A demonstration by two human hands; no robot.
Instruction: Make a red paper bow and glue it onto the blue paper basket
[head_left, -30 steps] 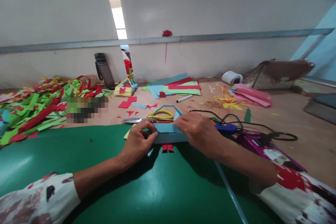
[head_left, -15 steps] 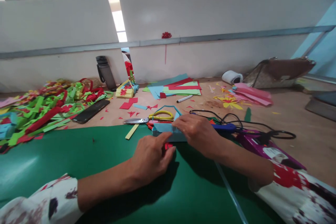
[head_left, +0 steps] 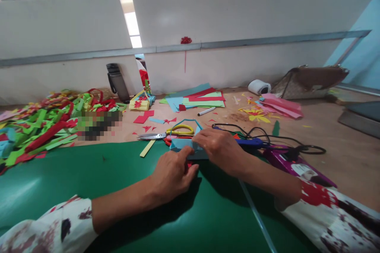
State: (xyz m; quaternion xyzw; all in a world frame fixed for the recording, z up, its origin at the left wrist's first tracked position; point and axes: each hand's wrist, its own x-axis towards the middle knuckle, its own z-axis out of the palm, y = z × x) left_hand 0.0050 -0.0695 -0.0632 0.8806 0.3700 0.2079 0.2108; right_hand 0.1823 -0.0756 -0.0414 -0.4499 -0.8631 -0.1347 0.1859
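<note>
Between my hands stands a small light-blue paper basket (head_left: 181,143) with a thin blue strip handle arching over it. My left hand (head_left: 171,172) is closed on its near side, fingers on the wall and thumb below. A bit of red paper (head_left: 190,165) shows between that thumb and the fingers. At the basket's right end, my right hand (head_left: 218,148) pinches the paper; its fingertips partly cover the wall. Just behind the basket lie yellow-handled scissors (head_left: 179,129), blades pointing left, with a red handle partly hidden. A pale yellow strip (head_left: 147,148) lies to the left.
A green mat (head_left: 118,178) covers the near table. A blue glue gun (head_left: 247,142), black cable and purple box (head_left: 297,166) lie right. Paper scraps (head_left: 50,122) are heaped left. Behind are a bottle (head_left: 118,83), coloured sheets (head_left: 204,102), a marker (head_left: 206,111) and a handbag (head_left: 311,83).
The whole view has shifted slightly. Both hands keep nearly the same hold on the blue paper basket, with its front wall tipped a little and looking darker.
</note>
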